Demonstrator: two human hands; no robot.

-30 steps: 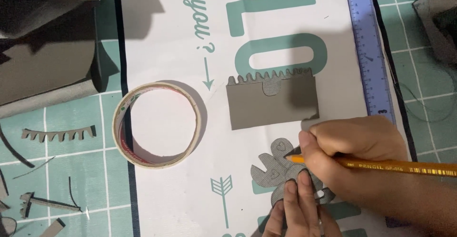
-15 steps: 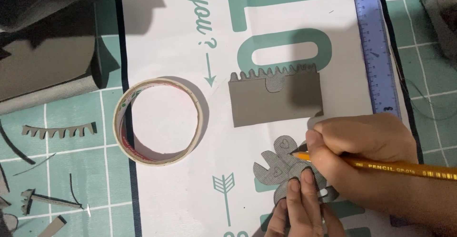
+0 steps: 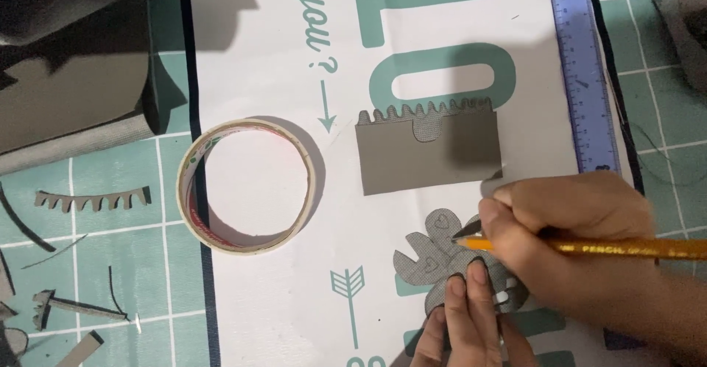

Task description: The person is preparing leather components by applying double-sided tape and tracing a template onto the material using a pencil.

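Right hand (image 3: 582, 227) grips yellow pencil (image 3: 589, 247), tip on grey scalloped cutout (image 3: 427, 253) lying on white sheet (image 3: 280, 323) low centre, left hand (image 3: 464, 323) fingers flat pinning it, tape ring (image 3: 249, 184) well left.

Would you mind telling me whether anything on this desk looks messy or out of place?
Only offcuts: a toothed grey strip and thin slivers lie scattered on the green mat at left. The tape roll and the grey card lie flat, undamaged.
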